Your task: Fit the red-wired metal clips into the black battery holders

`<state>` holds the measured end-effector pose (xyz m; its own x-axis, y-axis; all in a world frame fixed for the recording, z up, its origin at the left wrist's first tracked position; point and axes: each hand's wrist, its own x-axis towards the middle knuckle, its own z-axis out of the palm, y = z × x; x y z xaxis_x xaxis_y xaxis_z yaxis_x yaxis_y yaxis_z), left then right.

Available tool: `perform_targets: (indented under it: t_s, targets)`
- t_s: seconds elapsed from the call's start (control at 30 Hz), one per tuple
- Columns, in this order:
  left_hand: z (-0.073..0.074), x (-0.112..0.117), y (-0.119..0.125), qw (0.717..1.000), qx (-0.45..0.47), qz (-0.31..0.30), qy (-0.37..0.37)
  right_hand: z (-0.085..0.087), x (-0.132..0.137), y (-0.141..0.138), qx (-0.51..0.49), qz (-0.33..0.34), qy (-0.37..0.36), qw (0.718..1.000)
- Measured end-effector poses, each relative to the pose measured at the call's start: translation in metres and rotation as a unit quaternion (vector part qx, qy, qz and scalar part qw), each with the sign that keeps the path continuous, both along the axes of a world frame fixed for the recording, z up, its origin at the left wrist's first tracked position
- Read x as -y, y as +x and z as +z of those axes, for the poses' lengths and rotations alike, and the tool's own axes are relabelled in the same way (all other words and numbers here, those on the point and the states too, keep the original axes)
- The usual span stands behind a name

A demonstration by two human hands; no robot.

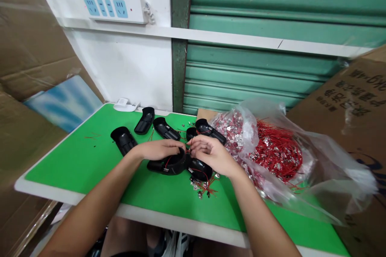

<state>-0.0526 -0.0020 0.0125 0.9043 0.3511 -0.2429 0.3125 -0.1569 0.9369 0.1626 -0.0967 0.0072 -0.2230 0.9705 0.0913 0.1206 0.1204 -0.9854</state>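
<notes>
My left hand (164,149) is closed over the rim of a black plastic housing (169,166), which lies near the middle of the green tabletop with a red wire inside it. Beside it, the fingers of my right hand (208,150) are pinched together at a thin wire (190,144) by the housing's right end. Just below that hand is a second black housing (200,170), also with a red wire. Small metal pieces with red wires (203,186) are scattered in front of it. What exactly my right fingertips grip is partly hidden.
Several more black housings (144,120) lie behind and to the left. On the right, an open clear plastic bag (319,168) holds many red wires (277,156) with metal ends. Cardboard boxes (346,108) flank both sides; a power strip (114,8) hangs on the wall.
</notes>
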Motion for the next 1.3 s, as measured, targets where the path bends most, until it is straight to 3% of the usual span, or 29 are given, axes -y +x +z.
perform_targets:
  t_s: [0.17,0.3,0.43,0.57,0.7,0.9,1.13,1.3]
  targets:
    - [-0.006,-0.01,-0.009,0.995,0.007,0.092,0.029,-0.002,-0.002,0.0,-0.031,-0.048,0.002,0.998]
    - [-0.016,-0.014,-0.012,0.992,0.025,0.122,0.004,-0.003,-0.004,-0.001,-0.053,-0.084,0.02,0.995]
    - [-0.02,-0.008,-0.004,0.973,0.054,0.186,-0.122,-0.002,-0.005,-0.001,-0.048,-0.121,0.016,0.991]
    - [-0.01,0.0,0.007,0.923,0.14,0.242,-0.266,-0.003,-0.006,0.0,-0.055,-0.183,0.034,0.981]
    - [0.001,0.005,0.015,0.883,0.229,0.276,-0.303,-0.002,-0.004,-0.001,-0.034,-0.149,0.041,0.987]
    - [0.0,0.014,0.022,0.858,0.326,0.239,-0.316,-0.003,-0.002,-0.008,0.027,-0.102,0.016,0.994]
    - [-0.005,0.012,0.019,0.872,0.33,0.228,-0.281,0.002,-0.006,-0.002,-0.086,-0.151,-0.012,0.985]
    - [-0.011,-0.002,0.011,0.869,0.271,0.186,-0.37,0.005,-0.001,0.002,-0.176,-0.162,-0.084,0.967]
